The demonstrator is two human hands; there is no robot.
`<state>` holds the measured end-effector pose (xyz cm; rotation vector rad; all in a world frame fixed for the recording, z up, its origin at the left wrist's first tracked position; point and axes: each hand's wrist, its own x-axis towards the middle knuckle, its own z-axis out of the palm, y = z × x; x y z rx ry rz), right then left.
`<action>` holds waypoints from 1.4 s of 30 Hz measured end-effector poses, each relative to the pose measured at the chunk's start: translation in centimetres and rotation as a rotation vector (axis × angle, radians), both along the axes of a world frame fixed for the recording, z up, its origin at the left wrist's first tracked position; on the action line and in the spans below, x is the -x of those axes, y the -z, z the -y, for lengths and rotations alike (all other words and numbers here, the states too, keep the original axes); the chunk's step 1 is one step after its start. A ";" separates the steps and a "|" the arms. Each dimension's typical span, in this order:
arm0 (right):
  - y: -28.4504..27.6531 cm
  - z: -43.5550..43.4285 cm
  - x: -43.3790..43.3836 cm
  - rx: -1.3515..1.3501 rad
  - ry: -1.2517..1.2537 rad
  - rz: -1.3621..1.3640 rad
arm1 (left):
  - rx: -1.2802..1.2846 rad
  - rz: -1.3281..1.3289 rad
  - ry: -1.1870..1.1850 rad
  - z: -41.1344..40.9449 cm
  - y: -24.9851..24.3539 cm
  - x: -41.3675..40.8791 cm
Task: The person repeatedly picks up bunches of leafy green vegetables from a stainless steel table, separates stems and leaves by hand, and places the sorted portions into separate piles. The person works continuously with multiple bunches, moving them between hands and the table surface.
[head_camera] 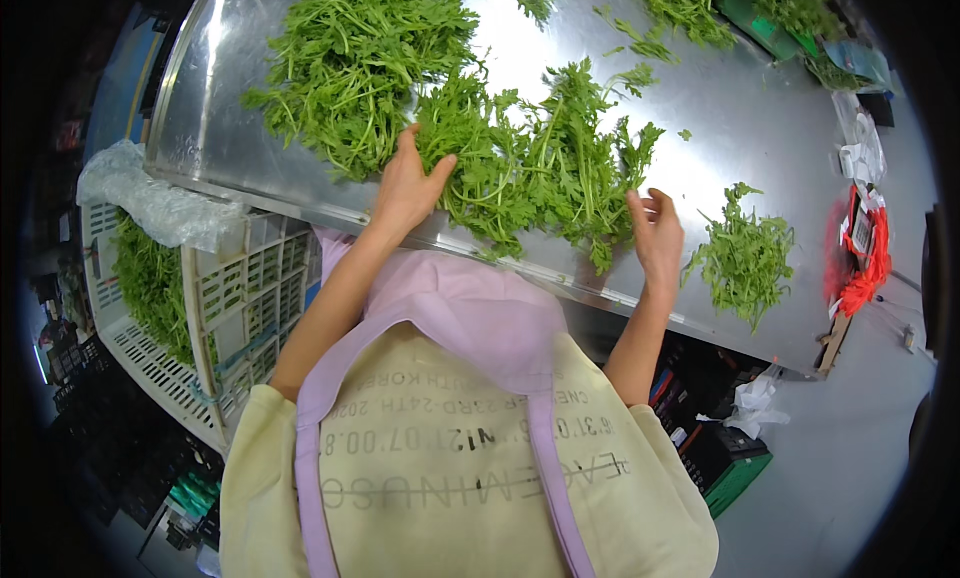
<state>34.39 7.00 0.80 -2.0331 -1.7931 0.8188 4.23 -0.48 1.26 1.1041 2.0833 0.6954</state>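
On a stainless-steel table (757, 142) before me lies a loose row of leafy greens (577, 165) with lobed leaves. My left hand (411, 180), thumb and fingers spread, rests against the left end of this row. Just beyond it rises a larger heap of the same greens (360, 60). At the row's right end is my right hand (657, 233), its fingers slightly bent and close to the outer leaves; nothing shows in its grasp. A small separate pile of greens (746, 255) sits farther right.
A white slatted plastic crate (225, 278) holding greens stands at left, crumpled clear plastic (150, 191) over its rim. More greens (675, 0) and a green container (761, 26) occupy the table's far side. Red ties (870, 270) hang at its right edge. Below is a green-sided crate (739, 480).
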 end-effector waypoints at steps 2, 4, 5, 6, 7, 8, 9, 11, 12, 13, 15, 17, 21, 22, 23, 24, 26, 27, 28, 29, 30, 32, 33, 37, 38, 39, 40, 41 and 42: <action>0.9 -0.2 1.1 0.105 -0.035 -0.013 | 0.038 0.105 0.030 -0.9 0.0 -1.2; 1.7 0.3 4.4 0.067 -0.161 -0.079 | 0.029 0.478 0.005 -2.0 2.2 -2.9; 2.8 0.3 5.8 0.181 -0.225 -0.296 | 0.027 0.664 -0.001 -2.5 2.9 -3.7; 2.8 0.7 7.3 0.174 -0.241 -0.436 | 0.017 0.733 -0.007 -3.0 2.6 -4.4; 2.7 0.8 8.2 0.163 -0.262 -0.578 | 0.002 0.798 -0.016 -3.4 1.9 -4.9; 1.9 0.4 8.2 0.195 -0.206 -0.705 | -0.013 0.862 -0.024 -3.8 1.2 -5.0; 0.5 0.2 8.1 0.235 -0.151 -0.831 | -0.061 0.928 -0.065 -3.7 0.5 -4.7; -1.3 -0.3 7.3 0.319 -0.054 -0.977 | -0.152 1.062 -0.147 -3.3 -0.6 -3.5; -0.8 -0.6 7.2 0.190 -0.101 -0.822 | -0.101 1.029 -0.187 -3.5 -0.5 -2.9; -0.3 -0.9 7.0 0.063 -0.148 -0.664 | -0.072 0.993 -0.183 -3.6 -0.5 -2.6; -0.5 -0.4 6.2 0.204 -0.078 -0.757 | -0.017 0.917 -0.181 -3.7 -0.3 -2.1; -0.3 -0.3 5.8 0.254 -0.049 -0.767 | -0.001 0.889 -0.227 -3.4 0.1 -2.2; -1.1 -0.5 5.4 0.282 -0.016 -0.851 | 0.017 0.885 -0.250 -3.6 -0.2 -2.0; -1.1 -0.7 5.1 0.284 -0.032 -0.850 | 0.026 0.880 -0.238 -3.4 -0.7 -1.9; -1.1 -0.7 5.0 0.286 -0.047 -0.848 | 0.045 0.842 -0.236 -3.1 -0.8 -1.8; -0.8 -0.7 5.0 0.207 -0.069 -0.795 | 0.059 0.806 -0.229 -3.1 -0.9 -1.7; -1.7 -0.5 4.2 0.247 0.004 -0.899 | 0.071 0.844 -0.173 -3.0 -0.2 -0.8; -2.0 -0.3 3.8 0.269 0.042 -0.950 | 0.070 0.812 -0.143 -2.8 -0.2 -0.6; -1.8 -0.5 3.4 0.297 0.043 -0.895 | 0.069 0.779 -0.113 -2.8 -0.3 -0.4; -1.2 -0.5 3.1 0.251 0.023 -0.814 | 0.069 0.746 -0.084 -2.7 -0.4 -0.4; -0.5 -0.5 2.8 0.201 0.002 -0.732 | 0.056 0.722 -0.075 -2.7 -0.5 -0.5; 0.8 -0.6 1.8 0.137 -0.018 -0.606 | 0.031 0.674 -0.059 -2.7 -0.9 -0.8; 1.3 -0.7 1.4 0.124 -0.019 -0.568 | 0.025 0.666 -0.062 -2.6 -0.5 -0.7; 1.8 -0.2 0.8 0.013 -0.028 -0.289 | 0.056 0.518 -0.047 -2.6 -0.2 -0.7; 1.7 -0.2 0.7 0.013 -0.018 -0.243 | 0.077 0.452 -0.036 -2.6 -0.5 -0.7; 1.5 -0.3 0.6 0.015 -0.009 -0.199 | 0.073 0.458 -0.038 -2.6 -0.3 -0.6; 1.2 -0.3 0.5 0.017 0.001 -0.155 | 0.069 0.464 -0.040 -2.6 0.3 -0.4; 0.9 -0.2 0.5 0.002 -0.001 -0.160 | 0.065 0.470 -0.042 -2.4 0.8 -0.2; 0.5 -0.3 0.3 -0.016 -0.001 -0.164 | 0.042 0.455 -0.027 -2.3 1.1 0.0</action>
